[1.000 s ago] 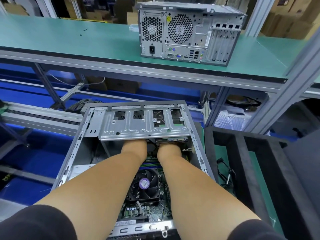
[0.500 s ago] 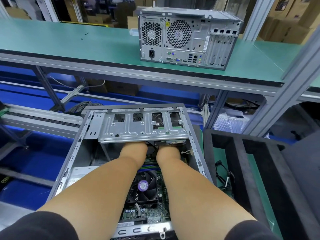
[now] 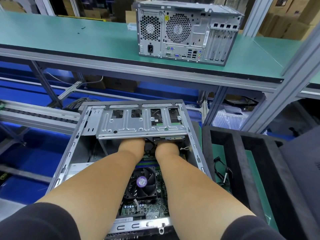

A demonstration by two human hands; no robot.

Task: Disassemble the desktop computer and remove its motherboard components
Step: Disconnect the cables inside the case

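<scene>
A green-matted worktop (image 3: 69, 42) on a grey aluminium frame carries a closed grey tower computer (image 3: 187, 32), well apart from its edges; below it, the open grey desktop case (image 3: 72, 148) holds a green motherboard (image 3: 152, 208) with a black fan (image 3: 142, 184); the left hand (image 3: 134, 142) and right hand (image 3: 167, 147) reach under the silver drive cage (image 3: 138, 123), fingers hidden, grip impossible to tell; a black foam tray (image 3: 237, 153) stands just beside the case.

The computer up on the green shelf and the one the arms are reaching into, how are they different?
The computer on the shelf is closed and shows its back, with fan grilles and ports. The open computer lies below it with its side off, so its fan and green board show. Nobody touches the upper one; both forearms reach into the lower one, and the hands are hidden under its metal drive cage. Both are grey metal towers.
</scene>
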